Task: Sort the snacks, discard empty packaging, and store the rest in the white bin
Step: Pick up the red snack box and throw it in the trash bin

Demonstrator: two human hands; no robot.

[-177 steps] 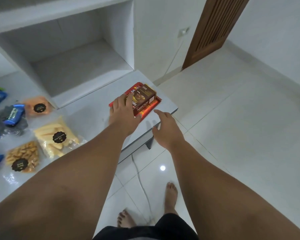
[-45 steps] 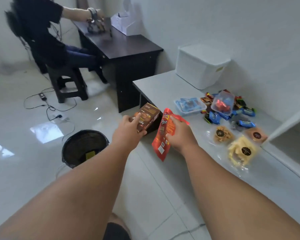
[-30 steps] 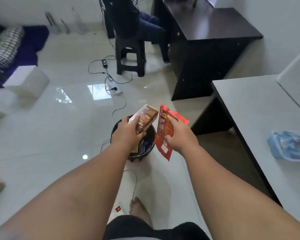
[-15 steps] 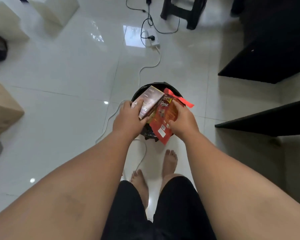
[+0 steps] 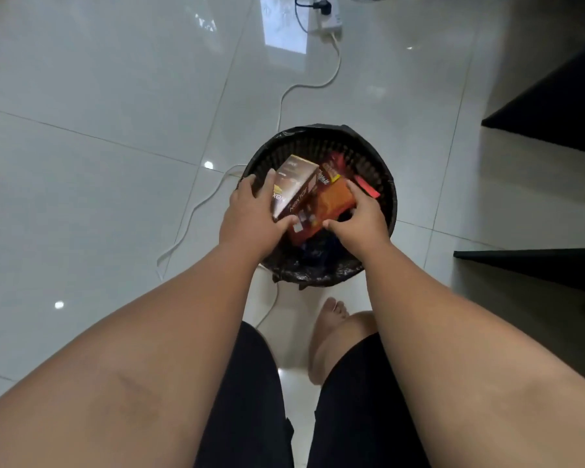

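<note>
Glossy white floor tiles (image 5: 115, 96), black waste basket (image 5: 385, 170) by our feet. Left hand (image 5: 250, 214) is wrapped round the brown snack box (image 5: 294, 187), fingers curled over its far side and thumb at the near end. Right hand (image 5: 360, 219) pinches the red-orange packet (image 5: 331, 204) by its right edge, thumb underneath. Both items hang over the basket mouth, the packet tucked partly under the box.

We judge the box to be light, stiff card, probably empty and easy to crush; best held by its long edges. The packet looks like thin, floppy, slick film, so an edge or seam pinch suits it.

Compared with half a second ago, we are bent closer. Both hands have dropped from above the basket to about rim level. Grips are unchanged.
</note>
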